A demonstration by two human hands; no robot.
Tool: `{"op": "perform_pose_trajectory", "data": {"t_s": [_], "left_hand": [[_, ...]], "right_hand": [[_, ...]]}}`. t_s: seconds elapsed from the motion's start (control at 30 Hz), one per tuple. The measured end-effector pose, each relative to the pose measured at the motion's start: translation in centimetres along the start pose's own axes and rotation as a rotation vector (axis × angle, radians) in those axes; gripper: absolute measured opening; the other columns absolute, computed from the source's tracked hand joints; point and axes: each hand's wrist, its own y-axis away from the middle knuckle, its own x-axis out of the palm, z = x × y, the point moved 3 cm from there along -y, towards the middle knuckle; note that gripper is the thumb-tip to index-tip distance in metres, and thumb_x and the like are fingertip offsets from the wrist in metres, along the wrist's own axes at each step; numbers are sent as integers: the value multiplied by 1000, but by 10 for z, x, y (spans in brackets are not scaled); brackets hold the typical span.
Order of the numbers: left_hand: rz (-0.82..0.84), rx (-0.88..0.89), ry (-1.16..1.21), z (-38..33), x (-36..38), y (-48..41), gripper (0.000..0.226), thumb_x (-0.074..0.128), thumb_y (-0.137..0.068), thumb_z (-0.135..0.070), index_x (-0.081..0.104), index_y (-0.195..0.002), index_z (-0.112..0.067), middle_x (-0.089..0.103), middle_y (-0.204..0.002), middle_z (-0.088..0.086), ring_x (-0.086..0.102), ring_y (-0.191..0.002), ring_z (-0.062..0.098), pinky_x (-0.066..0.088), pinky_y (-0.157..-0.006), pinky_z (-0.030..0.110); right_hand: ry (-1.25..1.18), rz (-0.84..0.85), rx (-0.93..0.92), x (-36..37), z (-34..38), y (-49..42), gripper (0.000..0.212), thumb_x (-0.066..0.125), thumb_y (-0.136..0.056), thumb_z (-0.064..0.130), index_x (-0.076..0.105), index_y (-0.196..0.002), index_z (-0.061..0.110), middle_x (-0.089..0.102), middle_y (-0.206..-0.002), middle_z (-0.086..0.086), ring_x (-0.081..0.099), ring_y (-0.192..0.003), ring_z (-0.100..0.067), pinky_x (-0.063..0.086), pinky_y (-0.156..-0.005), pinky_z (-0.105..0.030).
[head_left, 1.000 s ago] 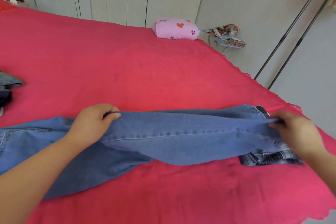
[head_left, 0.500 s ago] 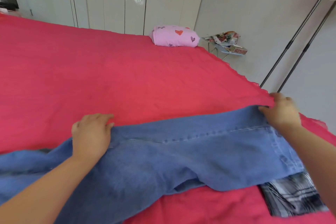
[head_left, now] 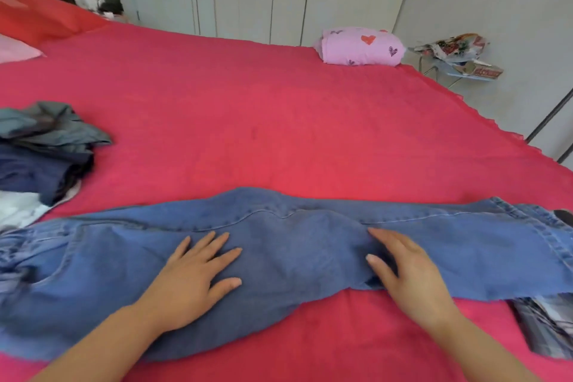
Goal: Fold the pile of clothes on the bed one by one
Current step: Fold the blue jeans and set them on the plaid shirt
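You are pressing both palms flat on the jeans (head_left: 310, 245), which are lying stretched along the near edge of the bed (head_left: 279, 121). Your left hand (head_left: 192, 282) is resting with fingers spread and your right hand (head_left: 406, 276) beside it, each grip open and holding nothing. The pile of clothes (head_left: 40, 158) is sitting at the left edge. A plaid garment (head_left: 545, 325) is peeking from under the jeans at the near right corner.
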Motion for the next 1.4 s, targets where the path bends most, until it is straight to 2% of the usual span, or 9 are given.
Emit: {"op": "perform_pose_trajectory", "data": {"t_s": [0.13, 0.3, 0.47, 0.63, 0.77, 1.0, 1.13, 1.3, 1.4], "left_hand": [[56, -88, 86, 29, -3, 27, 124, -35, -44, -83, 18, -147, -37, 4, -158, -6, 0, -145, 14, -2, -116, 39], [-40, -329, 72, 96, -14, 89, 75, 15, -84, -64, 21, -148, -25, 12, -157, 3, 4, -145, 22, 1, -117, 40], [-431, -430, 81, 134, -32, 119, 46, 62, -79, -35, 62, -120, -14, 58, -127, 12, 51, -121, 36, 43, -93, 49], [-340, -844, 563, 172, -26, 130, 74, 65, -78, -46, 34, -141, -21, 37, -145, 7, 36, -131, 29, 33, -103, 42], [-521, -1022, 1193, 189, -14, 133, 73, 80, -66, -39, 48, -121, -5, 59, -116, 7, 57, -107, 27, 47, -85, 34], [-206, -946, 1659, 196, -10, 133, 22, 75, -74, -16, 66, -88, -3, 68, -69, 9, 60, -58, 22, 49, -61, 28], [-419, -876, 1420, 214, -56, 134, 22, 79, -64, -10, 68, -80, 1, 67, -72, 18, 64, -64, 26, 54, -69, 40], [-539, -835, 1276, 256, -131, 152, 43, 80, -35, -23, 62, -67, 0, 68, -66, 18, 64, -58, 22, 59, -61, 39], [-541, -870, 1126, 274, -142, 169, 41, 77, -36, -23, 64, -68, -1, 67, -85, 26, 63, -73, 33, 53, -78, 52]], "right_hand": [[-28, 210, -134, 47, 87, 20, 68, 23, -79, 65, 40, -138, 35, 41, -146, 1, 32, -138, -20, 15, -114, -38], [298, 510, -117, 87, 118, 36, 127, -38, -32, 84, 10, -144, 48, 0, -158, 4, -2, -146, -19, 4, -116, -46], [324, 472, -116, 85, 151, 39, 81, -3, -85, 71, 61, -120, 35, 61, -125, -13, 59, -114, -34, 48, -81, -59], [205, 530, -232, 99, 200, 55, 97, -4, -48, 96, -13, -135, 55, 11, -157, -2, 10, -145, -20, 10, -115, -40], [266, 480, -192, 120, 213, 58, 91, 34, -62, 81, 21, -144, 43, 59, -128, -11, 59, -114, -33, 49, -86, -46], [363, 434, -243, 144, 232, 46, 88, 87, -30, 41, 58, -113, 36, 72, -103, 1, 70, -94, -24, 57, -68, -45], [271, 329, -331, 134, 256, 46, 47, 53, -59, 38, 68, -103, 38, 73, -95, 9, 71, -85, -14, 57, -63, -36], [32, 252, -344, 127, 322, 58, 56, 38, -63, 43, 61, -113, 37, 71, -103, 13, 69, -91, -7, 59, -66, -30], [49, 485, -442, 139, 358, 77, 80, 27, -65, 63, 17, -142, 47, 34, -150, 9, 32, -138, -8, 31, -109, -45]]}}
